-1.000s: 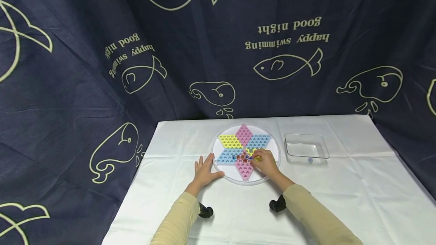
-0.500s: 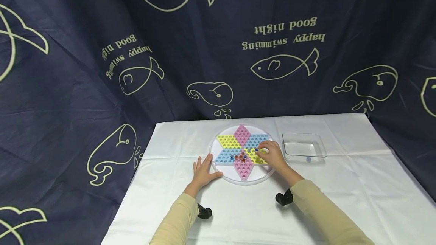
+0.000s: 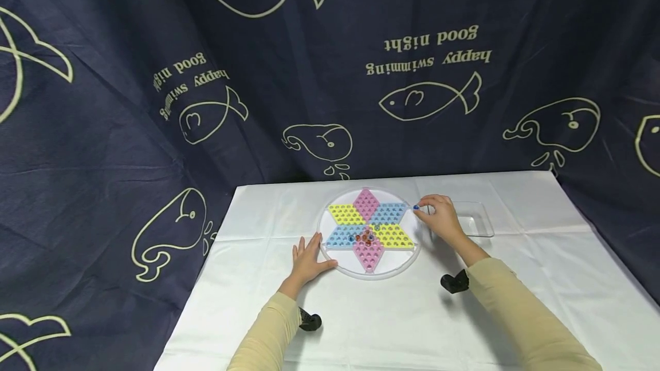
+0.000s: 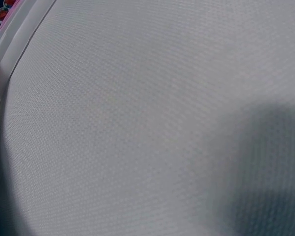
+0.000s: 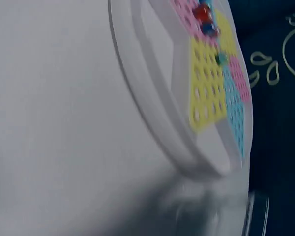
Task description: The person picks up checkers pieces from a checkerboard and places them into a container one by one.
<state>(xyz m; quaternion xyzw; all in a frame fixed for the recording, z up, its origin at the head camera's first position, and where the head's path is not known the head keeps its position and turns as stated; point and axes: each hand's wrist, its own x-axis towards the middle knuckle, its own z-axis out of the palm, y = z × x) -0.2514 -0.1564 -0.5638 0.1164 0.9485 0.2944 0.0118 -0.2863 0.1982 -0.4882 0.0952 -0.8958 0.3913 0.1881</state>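
In the head view, my right hand [image 3: 440, 219] pinches a blue marble [image 3: 416, 207] between thumb and fingers, over the right rim of the round Chinese checkers board [image 3: 335, 260]. My left hand [image 3: 306, 260] rests against the board's left edge with its fingers spread. Several orange-red marbles [image 3: 367, 239] sit near the star's middle with a blue one among them. Another blue marble [image 3: 351, 238] lies to their left, and a pale one [image 3: 377, 227] is in the yellow part. The right wrist view shows the board's yellow section [image 5: 206, 88]; my fingers are out of that view.
A clear rectangular container [image 3: 488, 223] stands right of the board, partly hidden by my right hand. White cloth [image 3: 371, 325] covers the table. A dark blue curtain [image 3: 330, 96] with fish and whale drawings hangs behind it.
My right hand has lifted the blue marble from the board's middle and carried it right, to the rim beside the clear container. My left hand stays at the board's edge.
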